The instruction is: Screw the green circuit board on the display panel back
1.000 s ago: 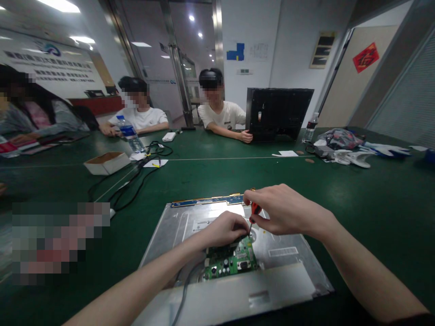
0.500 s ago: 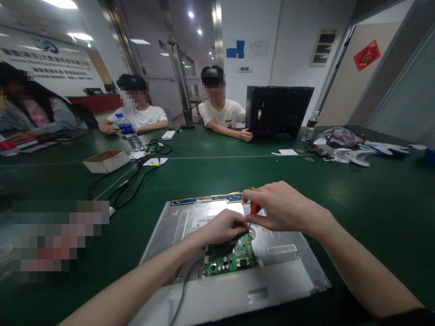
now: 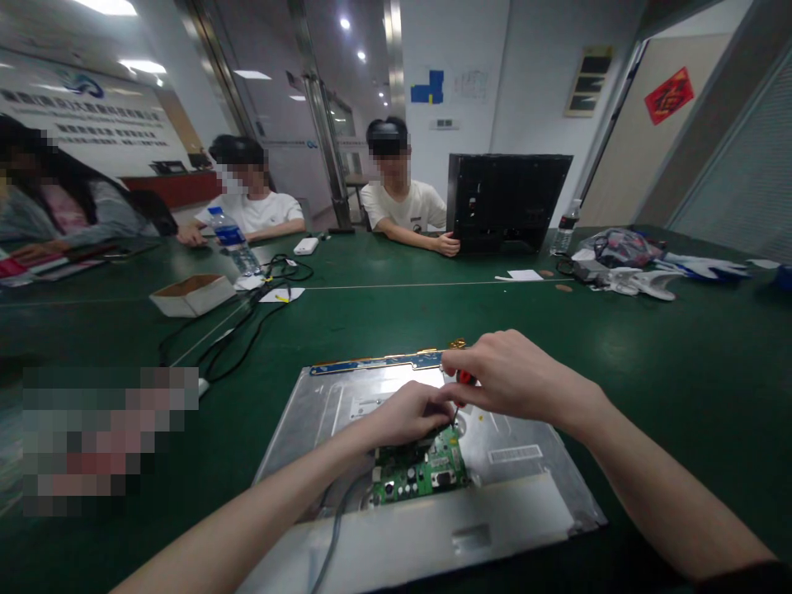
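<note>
Head view: the person's right hand (image 3: pixel 520 376) pinches a red-handled screwdriver (image 3: pixel 465 378) between thumb and curled fingers, and the relation that matters most is how that tool stands over the green circuit board (image 3: pixel 426 475). The screwdriver's long axis is steep, close to upright, with the handle leaning slightly to the right and the thin shaft dropping toward the board's far right corner; whether the tip is seated in a screw is too small to tell. From the right hand, the board lies to the left and nearer the person, flat on the silver metal back (image 3: pixel 512 503) of a display panel. The left hand (image 3: pixel 408 412) is the nearer of the 2 to the board, lying over its far left part with bent fingers gathered just beside the shaft; whether they grip anything cannot be told. The right thumb overlaps the left hand in this view, so contact between the 2 is unclear. A blue circuit strip (image 3: pixel 371 364) runs along the panel's far edge, beyond both hands, and a grey cable (image 3: pixel 335 536) trails to the left of the board.
</note>
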The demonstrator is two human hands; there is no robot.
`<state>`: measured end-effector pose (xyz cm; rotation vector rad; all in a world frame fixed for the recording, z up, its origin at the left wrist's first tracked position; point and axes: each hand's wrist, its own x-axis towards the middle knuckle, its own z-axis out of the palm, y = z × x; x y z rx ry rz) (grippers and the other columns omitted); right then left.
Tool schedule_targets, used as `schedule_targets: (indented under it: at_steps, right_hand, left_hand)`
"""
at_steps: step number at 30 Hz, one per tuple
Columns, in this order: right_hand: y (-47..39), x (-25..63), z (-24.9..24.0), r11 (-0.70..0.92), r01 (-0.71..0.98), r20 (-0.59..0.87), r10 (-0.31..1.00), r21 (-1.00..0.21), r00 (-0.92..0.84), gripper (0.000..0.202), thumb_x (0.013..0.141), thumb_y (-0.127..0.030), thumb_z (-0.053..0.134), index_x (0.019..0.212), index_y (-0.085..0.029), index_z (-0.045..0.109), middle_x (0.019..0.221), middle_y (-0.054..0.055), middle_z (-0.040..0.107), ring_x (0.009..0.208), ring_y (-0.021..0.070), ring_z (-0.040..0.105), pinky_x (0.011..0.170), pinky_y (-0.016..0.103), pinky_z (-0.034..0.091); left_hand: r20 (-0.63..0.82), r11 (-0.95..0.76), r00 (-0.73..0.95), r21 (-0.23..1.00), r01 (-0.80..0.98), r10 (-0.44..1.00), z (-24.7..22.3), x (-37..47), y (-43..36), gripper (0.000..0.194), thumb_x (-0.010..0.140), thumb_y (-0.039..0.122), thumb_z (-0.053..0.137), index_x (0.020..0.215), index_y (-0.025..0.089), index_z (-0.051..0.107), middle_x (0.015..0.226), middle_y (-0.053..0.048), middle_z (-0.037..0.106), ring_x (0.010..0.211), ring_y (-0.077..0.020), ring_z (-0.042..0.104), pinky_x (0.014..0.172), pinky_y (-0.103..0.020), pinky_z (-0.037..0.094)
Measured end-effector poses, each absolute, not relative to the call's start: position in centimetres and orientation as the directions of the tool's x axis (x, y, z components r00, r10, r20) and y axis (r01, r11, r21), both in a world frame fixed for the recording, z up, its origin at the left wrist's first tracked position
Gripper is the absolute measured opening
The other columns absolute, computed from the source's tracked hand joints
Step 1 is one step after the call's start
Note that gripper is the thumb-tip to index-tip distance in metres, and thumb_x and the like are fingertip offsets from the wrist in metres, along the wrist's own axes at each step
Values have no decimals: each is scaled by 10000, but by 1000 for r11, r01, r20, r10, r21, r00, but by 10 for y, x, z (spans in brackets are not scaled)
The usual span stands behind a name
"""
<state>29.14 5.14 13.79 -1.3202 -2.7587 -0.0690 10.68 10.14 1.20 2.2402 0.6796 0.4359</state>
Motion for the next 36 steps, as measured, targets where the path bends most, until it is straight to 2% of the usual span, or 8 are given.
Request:
schedule_targets:
  at_steps: [4,6,12,18,23,26,30,36]
  right_hand:
    - [50,293,141,665,746,85,746,-36,-661,104,893,-291,506,911,-201,555,728,-1,647,560,117,499,506,254,228]
    - [49,294,142,676,735,89,736,-54,-671,139,847,-261,544,970,-195,541,766,2,657,574,123,509,505,253,238]
    - [50,293,141,629,777,74,776,-22,-626,263,923,-445,477,896,-215,604,674,8,643,579,144,540,517,263,230]
    - [49,295,140,671,741,109,739,-33,-665,122,853,-266,534,948,-189,523,794,16,662,600,131,532,512,256,232]
    - [52,295,138,623,781,99,776,23,-622,195,915,-390,488,920,-212,569,713,14,659,588,149,555,503,265,205]
    - [53,294,139,629,777,76,774,31,-629,178,927,-351,472,898,-214,583,713,13,663,596,146,564,506,267,209]
    - [50,294,140,664,748,80,746,-13,-661,170,843,-294,558,973,-188,527,809,21,670,615,142,562,499,265,239]
    - [52,293,138,598,798,101,792,66,-602,258,921,-444,473,945,-197,546,716,27,663,584,166,581,488,267,214]
  left_hand:
    - [115,-601,805,727,332,582,13,107,101,144,792,75,587,842,131,710,801,-13,712,737,-153,634,695,-206,452]
    - [108,-603,809,725,333,577,14,107,101,157,794,70,578,846,135,711,784,-7,704,733,-150,626,678,-199,446]
    - [89,-578,806,743,338,585,16,107,100,147,802,88,574,851,138,703,794,-9,703,728,-149,625,692,-209,451]
    - [92,-591,820,738,324,565,15,107,101,160,805,83,575,870,134,712,804,-16,713,749,-155,626,703,-211,453]
    - [90,-598,813,725,342,575,18,107,100,164,797,67,570,853,132,710,789,-18,708,729,-150,629,708,-215,451]
    - [93,-610,812,710,351,576,18,107,99,166,790,68,575,835,145,714,801,-14,709,743,-152,630,719,-218,450]
    - [84,-591,817,733,337,571,16,106,100,169,780,62,578,850,139,711,783,-10,706,727,-148,624,696,-211,450]
    - [80,-591,798,717,370,598,18,108,98,157,749,42,608,837,125,708,786,-24,709,724,-158,634,697,-217,445]
